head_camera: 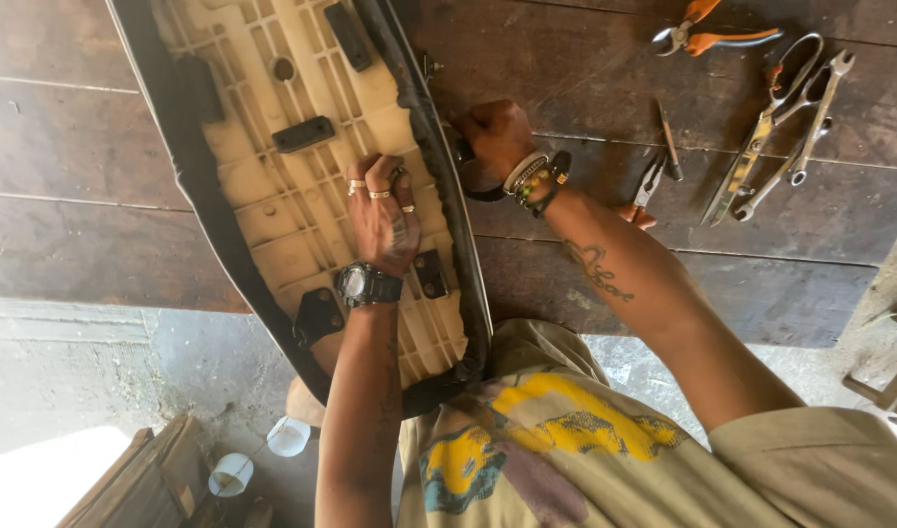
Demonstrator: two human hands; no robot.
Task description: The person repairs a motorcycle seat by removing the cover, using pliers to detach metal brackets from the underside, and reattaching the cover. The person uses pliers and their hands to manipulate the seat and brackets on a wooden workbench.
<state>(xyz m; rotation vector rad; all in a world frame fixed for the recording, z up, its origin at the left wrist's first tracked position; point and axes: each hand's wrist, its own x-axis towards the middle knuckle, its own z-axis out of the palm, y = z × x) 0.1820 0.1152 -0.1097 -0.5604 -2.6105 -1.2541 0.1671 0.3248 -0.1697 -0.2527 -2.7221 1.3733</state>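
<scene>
While left hand (385, 210) presses flat on seat base (302, 186), right hand (493, 137) grips its edge, pliers (708, 37), shears (771, 122) nearby

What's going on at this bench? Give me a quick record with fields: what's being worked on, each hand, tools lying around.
Workpiece: upturned motorcycle seat, cream plastic base showing, black cover around its edge
Left hand: pressed flat on the seat base; rings and a black wristwatch
Right hand: at the seat's right edge, closed around something dark, hard to tell what
Surface: dark wooden workbench
Tools: orange-handled pliers, scissors, wrench, all apart from both hands
</scene>
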